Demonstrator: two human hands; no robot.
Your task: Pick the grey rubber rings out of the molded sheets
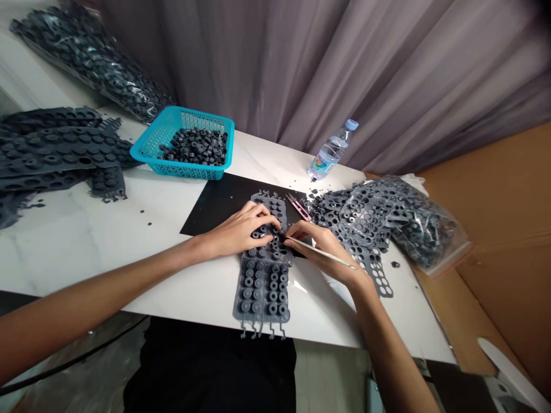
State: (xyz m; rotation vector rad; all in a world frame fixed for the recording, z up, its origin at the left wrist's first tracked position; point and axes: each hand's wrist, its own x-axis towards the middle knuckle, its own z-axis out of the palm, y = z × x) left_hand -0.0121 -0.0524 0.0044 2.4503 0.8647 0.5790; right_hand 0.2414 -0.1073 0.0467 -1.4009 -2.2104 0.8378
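A long grey moulded rubber sheet (pixel 258 287) with rows of round ring-like plugs lies lengthwise in front of me. Across its middle, my left hand (pixel 247 228) has its fingers bent down onto the plugs, thumb and forefinger close together, gripping the sheet. At the sheet's right edge my right hand (pixel 321 244) is closed around a slim pale pen-like tool (pixel 322 251). The tool's tip points left, beside the left fingertips; exactly what it touches is too small to tell. Pink-handled thread snips (pixel 298 206) lie just beyond the right hand.
A black mat (pixel 210 201) lies partly under the sheet. A turquoise basket (pixel 181 170) holds many small black rings. More moulded sheets (pixel 51 152) and a filled bag (pixel 86 57) are at left. Punched-out sheets (pixel 361 212), another bag (pixel 430 235) and a water bottle (pixel 331 150) stand right.
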